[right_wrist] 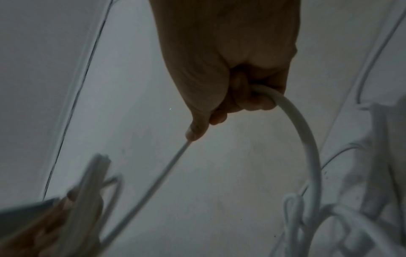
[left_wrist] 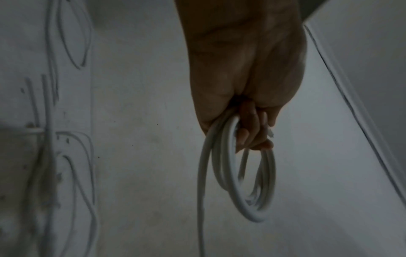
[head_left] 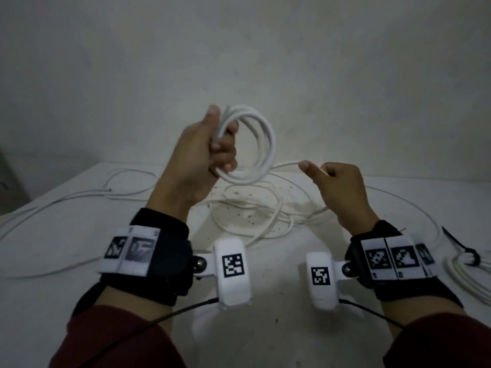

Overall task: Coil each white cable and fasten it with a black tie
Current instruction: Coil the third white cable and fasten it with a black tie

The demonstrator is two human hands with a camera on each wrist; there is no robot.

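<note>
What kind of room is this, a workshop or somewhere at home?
Hard to say: probably a plain work corner. A bare white table against a blank wall, strewn with loose white cables and one tied bundle.

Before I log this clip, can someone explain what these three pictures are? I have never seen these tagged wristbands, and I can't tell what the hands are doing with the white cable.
No machine here: a person wears three cameras. The head view looks down at both hands; each wrist view looks along one hand. The black wristbands with square printed tags carry the wrist cameras.

The left hand grips a raised coil of round white cable. The right hand holds the same cable's loose run, which leads toward the coil.

On the white table lie more loose white cables. At the right edge sits a white cable bundle with a black tie round it.
</note>
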